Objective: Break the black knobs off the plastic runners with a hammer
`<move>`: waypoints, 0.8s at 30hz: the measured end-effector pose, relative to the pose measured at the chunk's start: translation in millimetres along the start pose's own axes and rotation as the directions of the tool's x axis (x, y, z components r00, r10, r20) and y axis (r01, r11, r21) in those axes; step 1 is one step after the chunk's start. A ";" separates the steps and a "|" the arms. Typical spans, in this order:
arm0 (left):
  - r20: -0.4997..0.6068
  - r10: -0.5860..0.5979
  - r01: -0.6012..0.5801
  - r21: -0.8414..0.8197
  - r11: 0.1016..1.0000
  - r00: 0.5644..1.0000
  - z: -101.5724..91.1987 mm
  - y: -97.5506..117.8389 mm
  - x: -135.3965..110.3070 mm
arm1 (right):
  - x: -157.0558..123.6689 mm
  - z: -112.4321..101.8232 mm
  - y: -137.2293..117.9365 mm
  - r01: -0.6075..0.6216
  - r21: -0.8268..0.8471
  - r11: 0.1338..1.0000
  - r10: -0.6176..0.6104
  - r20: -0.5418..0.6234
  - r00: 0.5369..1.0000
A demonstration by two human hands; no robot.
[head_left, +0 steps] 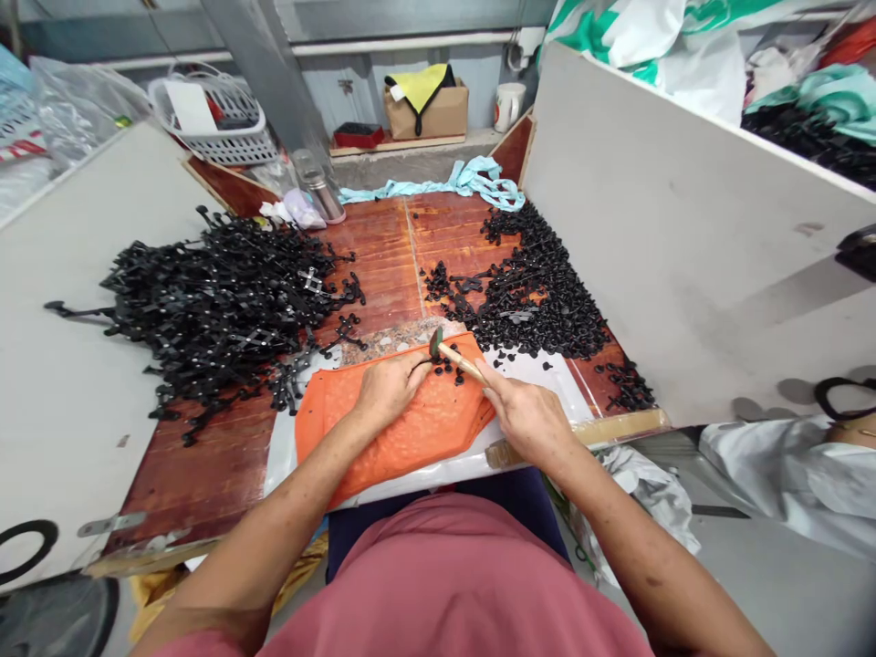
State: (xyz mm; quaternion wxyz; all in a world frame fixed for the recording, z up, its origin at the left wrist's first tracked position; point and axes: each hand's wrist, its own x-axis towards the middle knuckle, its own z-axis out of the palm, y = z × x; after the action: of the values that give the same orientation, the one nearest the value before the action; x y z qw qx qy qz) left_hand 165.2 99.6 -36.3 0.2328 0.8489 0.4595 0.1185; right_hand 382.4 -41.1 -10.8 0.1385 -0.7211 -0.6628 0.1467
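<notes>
My right hand (530, 415) is wrapped round the wooden handle of a small hammer (465, 363). The hammer's dark head lies just beyond the fingertips of my left hand (390, 391). My left fingers are pinched together at the far edge of an orange cloth (403, 438); what they hold, if anything, is too small to make out. Several small black round-headed pieces (448, 367) lie on the cloth beside the hammer. Under the cloth's far edge shows a speckled stone slab (383, 339).
A heap of black jointed linkage parts (212, 301) covers the table's left. Many small black pegs (540, 292) are piled at right. Grey partitions (636, 201) flank the table. Behind stand a steel flask (321, 192), a light blue cloth strip (472, 178) and a cardboard box (438, 111).
</notes>
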 end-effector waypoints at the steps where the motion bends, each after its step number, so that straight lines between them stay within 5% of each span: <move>1: 0.012 -0.037 0.038 -0.152 0.988 0.999 -3.7 2.0 -1.4 | 0.8 -1.1 -0.3 -0.005 0.092 0.996 0.008 -0.037 0.999; 3: 0.104 -0.107 0.147 -0.531 0.835 0.989 -12.2 8.3 -6.4 | 1.4 -1.6 -2.1 -0.003 0.319 0.948 0.046 -0.125 0.991; 5: 0.239 -0.126 0.269 -0.795 0.544 0.963 -20.2 17.7 -13.8 | 1.4 1.3 -6.1 0.021 0.530 0.847 0.085 -0.176 0.981; 7: 0.310 -0.121 0.333 -0.886 0.323 0.943 -25.0 28.5 -21.9 | 0.7 6.9 -12.5 0.052 0.685 0.727 0.088 -0.168 0.982; 10: 0.309 -0.157 0.338 -0.917 0.214 0.938 -23.1 42.0 -32.7 | -1.9 15.6 -24.3 0.057 0.813 0.579 0.042 -0.100 0.994; 19: 0.222 -0.298 0.289 -0.935 0.205 0.928 5.6 53.1 -51.1 | -4.8 33.5 -45.5 -0.020 0.842 0.539 0.135 -0.063 0.989; 21: 0.208 -0.296 0.300 -0.900 0.315 0.932 2.3 49.9 -56.7 | -3.6 34.3 -44.8 -0.036 0.858 0.512 0.181 -0.066 0.981; 24: -0.054 -0.349 0.226 -0.669 0.708 0.935 -12.2 44.5 -68.0 | -3.9 31.1 -43.1 -0.063 0.863 0.501 0.222 -0.058 0.973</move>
State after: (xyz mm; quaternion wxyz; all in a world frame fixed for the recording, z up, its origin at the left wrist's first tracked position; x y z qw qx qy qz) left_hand 155.0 25.3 -2.4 0.4877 0.6175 0.5348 0.3081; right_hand 330.3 -41.3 -22.3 0.5161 -0.6205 -0.4287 0.4060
